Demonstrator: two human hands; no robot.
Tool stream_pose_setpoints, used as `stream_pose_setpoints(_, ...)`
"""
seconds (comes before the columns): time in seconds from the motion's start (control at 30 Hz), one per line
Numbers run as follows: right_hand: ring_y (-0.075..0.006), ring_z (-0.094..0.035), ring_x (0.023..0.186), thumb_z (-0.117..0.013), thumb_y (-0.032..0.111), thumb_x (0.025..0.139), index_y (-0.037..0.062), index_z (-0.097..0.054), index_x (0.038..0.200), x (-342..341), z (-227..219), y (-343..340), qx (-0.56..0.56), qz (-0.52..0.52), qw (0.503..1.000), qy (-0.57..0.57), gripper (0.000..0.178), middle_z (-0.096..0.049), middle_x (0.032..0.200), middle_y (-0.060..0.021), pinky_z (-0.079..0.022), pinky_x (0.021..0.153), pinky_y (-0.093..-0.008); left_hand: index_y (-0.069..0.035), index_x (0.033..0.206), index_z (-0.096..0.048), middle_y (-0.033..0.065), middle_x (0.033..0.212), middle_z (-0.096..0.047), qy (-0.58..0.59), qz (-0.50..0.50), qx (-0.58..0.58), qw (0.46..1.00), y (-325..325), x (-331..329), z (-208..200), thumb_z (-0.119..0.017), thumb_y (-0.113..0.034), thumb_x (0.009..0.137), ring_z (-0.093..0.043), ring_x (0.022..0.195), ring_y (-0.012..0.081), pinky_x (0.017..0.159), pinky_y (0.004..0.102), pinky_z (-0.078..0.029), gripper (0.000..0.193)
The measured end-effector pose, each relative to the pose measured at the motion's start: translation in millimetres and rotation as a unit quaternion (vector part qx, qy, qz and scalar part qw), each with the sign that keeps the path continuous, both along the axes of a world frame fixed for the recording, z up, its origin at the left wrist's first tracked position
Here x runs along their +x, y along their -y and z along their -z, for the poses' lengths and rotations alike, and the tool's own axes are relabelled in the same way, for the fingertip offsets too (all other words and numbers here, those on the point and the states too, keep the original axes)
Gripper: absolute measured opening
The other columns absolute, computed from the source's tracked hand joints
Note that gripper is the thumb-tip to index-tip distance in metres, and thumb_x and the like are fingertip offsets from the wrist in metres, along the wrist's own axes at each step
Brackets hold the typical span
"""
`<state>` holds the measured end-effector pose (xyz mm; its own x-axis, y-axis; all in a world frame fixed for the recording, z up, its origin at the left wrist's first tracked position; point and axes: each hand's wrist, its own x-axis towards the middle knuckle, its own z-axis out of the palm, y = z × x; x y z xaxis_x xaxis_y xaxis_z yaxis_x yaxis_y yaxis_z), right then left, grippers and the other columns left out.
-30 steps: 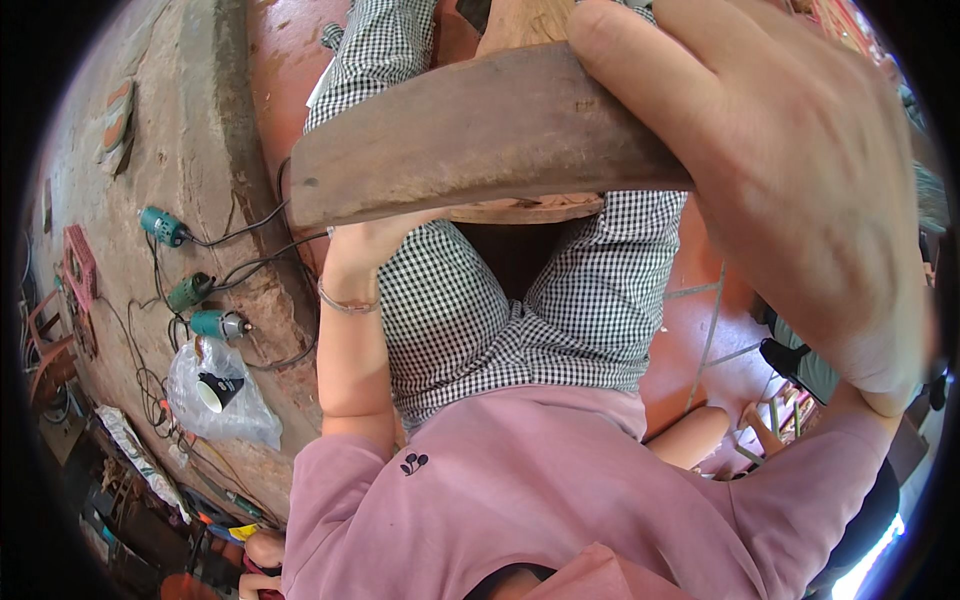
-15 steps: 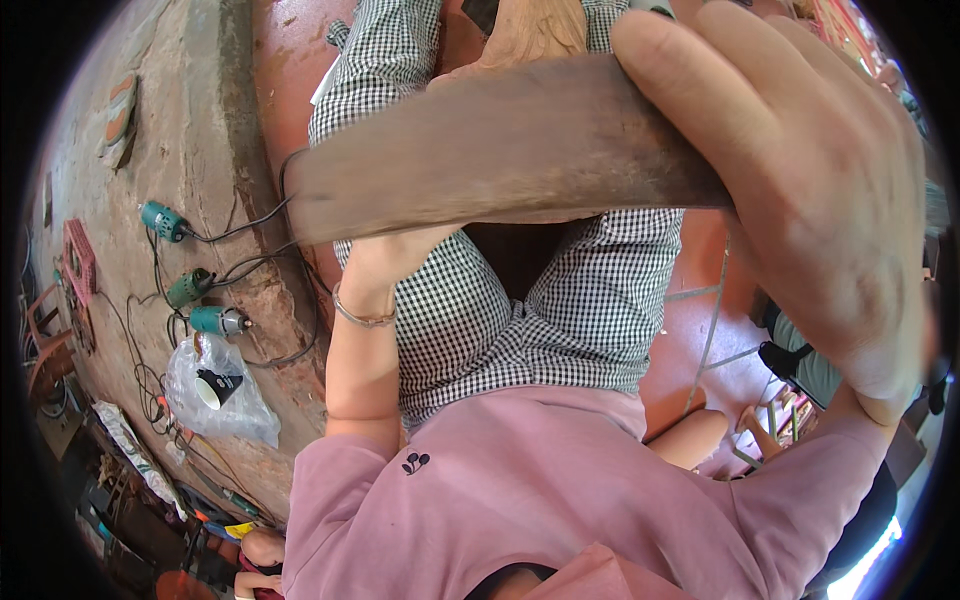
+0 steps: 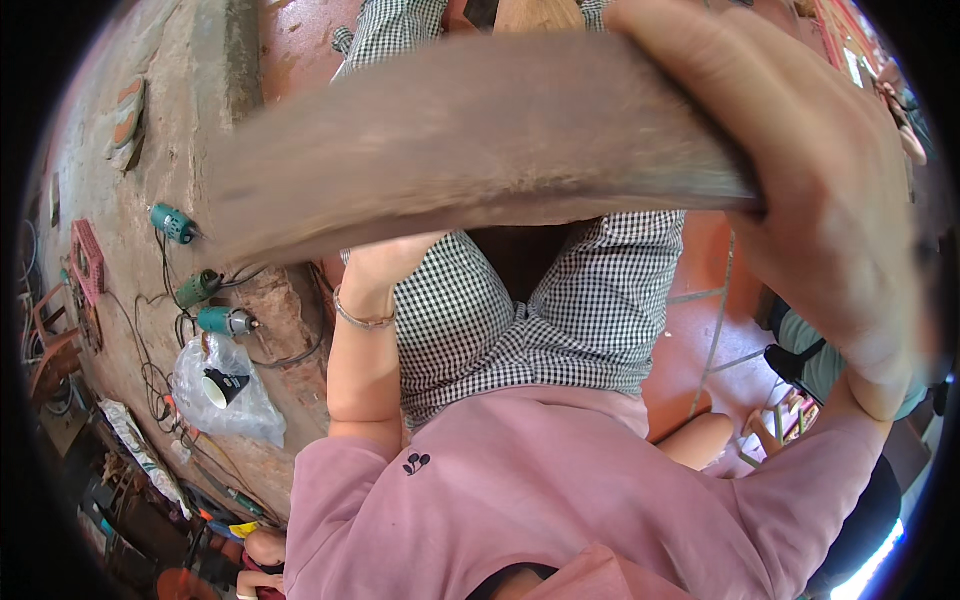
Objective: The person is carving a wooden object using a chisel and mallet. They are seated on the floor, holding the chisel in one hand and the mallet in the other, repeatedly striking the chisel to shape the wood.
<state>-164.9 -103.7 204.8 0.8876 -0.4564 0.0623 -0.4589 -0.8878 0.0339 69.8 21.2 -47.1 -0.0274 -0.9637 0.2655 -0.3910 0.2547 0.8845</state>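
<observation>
Right hand (image 3: 800,150): grip clamped round the right end of a dark, curved wooden block (image 3: 470,140). Block is motion-blurred, lies crosswise over the lap, left end out toward the concrete ledge (image 3: 300,420). Left hand (image 3: 388,262): just on the near side of the block, fingers hidden by it, so can't tell its grip or what it holds. Pale wood piece (image 3: 540,14) shows past the block's far edge. Checked trousers (image 3: 460,340) below. On the ledge, left: three teal-green power tools (image 3: 173,223) with black cords, clear plastic bag (image 3: 240,418) and dark paper cup (image 3: 228,386) nearer.
</observation>
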Motion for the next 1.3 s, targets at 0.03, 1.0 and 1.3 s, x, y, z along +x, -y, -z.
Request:
stream_pose_setpoints(0.03,-0.0283,-0.062,0.077,-0.070,0.006,0.067,0.0101,-0.062,0.121,2,1,0,0.001,-0.008,1.000,0.001,0.054,-0.058,0.085,-0.0070,-0.048,0.064,-0.0364,0.006,0.100,-0.069,0.0121,0.100,-0.071,-0.126,0.001,0.090,0.988,5,-9,-23,-0.075,0.003,0.078,-0.069,0.089,0.0220,0.082,0.0351,-0.055,0.023)
stream_pose_setpoints(1.0,-0.0360,-0.064,0.106,-0.076,0.030,0.081,0.0044,-0.047,0.134,-81,149,-146,0.528,0.142,0.836,0.045,0.066,-0.063,0.117,-0.0188,-0.054,0.085,-0.0447,-0.010,0.098,-0.057,0.0056,0.059,-0.055,-0.498,0.477,-0.192,0.698,-42,-19,-213,-0.059,-0.012,0.093,-0.053,0.044,0.0165,0.039,0.0323,-0.043,0.006)
stream_pose_setpoints(1.3,-0.0191,-0.057,0.071,-0.066,0.008,0.083,0.0064,-0.067,0.097,-103,-10,-120,0.267,-0.081,0.763,0.583,0.014,-0.061,0.085,-0.0042,-0.044,0.062,-0.0291,-0.014,0.105,-0.063,0.0010,0.059,-0.056,-0.397,0.694,0.000,0.601,-57,-44,-255,-0.052,-0.023,0.097,-0.050,0.045,0.0166,0.040,0.0354,-0.038,0.016)
